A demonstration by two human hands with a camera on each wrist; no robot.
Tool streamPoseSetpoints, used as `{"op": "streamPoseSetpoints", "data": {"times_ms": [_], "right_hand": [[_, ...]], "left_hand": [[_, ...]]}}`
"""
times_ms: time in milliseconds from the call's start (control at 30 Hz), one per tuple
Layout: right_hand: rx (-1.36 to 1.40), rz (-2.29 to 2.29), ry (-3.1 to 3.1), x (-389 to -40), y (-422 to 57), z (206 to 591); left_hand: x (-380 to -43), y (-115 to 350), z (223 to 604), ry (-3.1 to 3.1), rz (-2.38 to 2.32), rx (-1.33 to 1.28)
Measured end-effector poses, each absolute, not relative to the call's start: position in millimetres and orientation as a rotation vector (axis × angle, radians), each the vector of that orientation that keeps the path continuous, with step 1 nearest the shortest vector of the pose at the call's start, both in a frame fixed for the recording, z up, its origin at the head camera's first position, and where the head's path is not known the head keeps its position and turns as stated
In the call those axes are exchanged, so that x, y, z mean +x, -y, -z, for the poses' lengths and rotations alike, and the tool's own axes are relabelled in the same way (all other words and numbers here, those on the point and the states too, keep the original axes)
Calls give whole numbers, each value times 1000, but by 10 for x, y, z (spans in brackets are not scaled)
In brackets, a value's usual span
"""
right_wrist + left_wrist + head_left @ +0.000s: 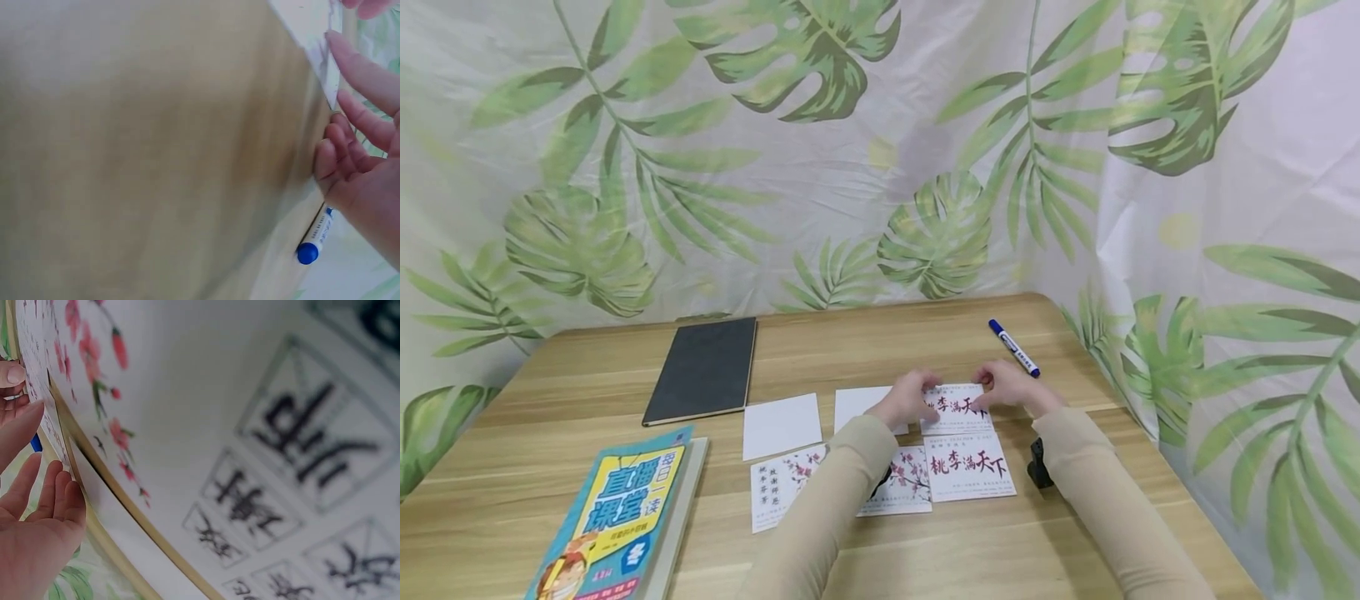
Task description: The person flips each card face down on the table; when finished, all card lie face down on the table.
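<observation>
Apparently squaring upper red-calligraphy card (pixel 955 406); my left hand (pixel 906 400), right hand (pixel 1011 385) frame it, unclenched; next likely wants light nudge.

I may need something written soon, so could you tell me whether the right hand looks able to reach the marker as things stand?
Probably yes: the marker lies just beyond the right hand, with nothing visible between them, though that hand would likely have to leave the upper-right card first.

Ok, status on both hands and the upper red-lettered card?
Left hand at left edge, right hand at right edge of upper white rectangular card with red lettering. Blue-and-white marker beyond right hand, clear of card.
</observation>
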State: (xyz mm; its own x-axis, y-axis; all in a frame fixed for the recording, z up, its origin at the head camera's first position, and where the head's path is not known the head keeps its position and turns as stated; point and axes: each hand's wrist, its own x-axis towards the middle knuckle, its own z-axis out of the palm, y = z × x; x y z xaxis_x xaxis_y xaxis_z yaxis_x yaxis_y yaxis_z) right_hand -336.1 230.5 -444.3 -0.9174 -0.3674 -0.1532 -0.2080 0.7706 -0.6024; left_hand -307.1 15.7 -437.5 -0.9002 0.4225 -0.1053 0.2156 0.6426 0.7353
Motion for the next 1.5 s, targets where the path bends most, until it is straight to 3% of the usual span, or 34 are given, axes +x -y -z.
{"op": "streamPoseSetpoints", "data": {"times_ms": [500,933,1300,1500], "right_hand": [[-291,877,-2621,-3396,-2248,4336],[10,1600,-2321,-3314,-2251,4239],[-53,1988,-1894,-3227,-2334,4228],[-205,1906,-1938,-3162,-2302,4234]], "left_hand": [[-3058,-164,4387,-2645,-1072,610],[-3000,-223,4307,-2813,-881,702],[-2996,-239,4257,-2722,-1066,825],[-2993,-270,4228,-2595,-1309,694]]}}
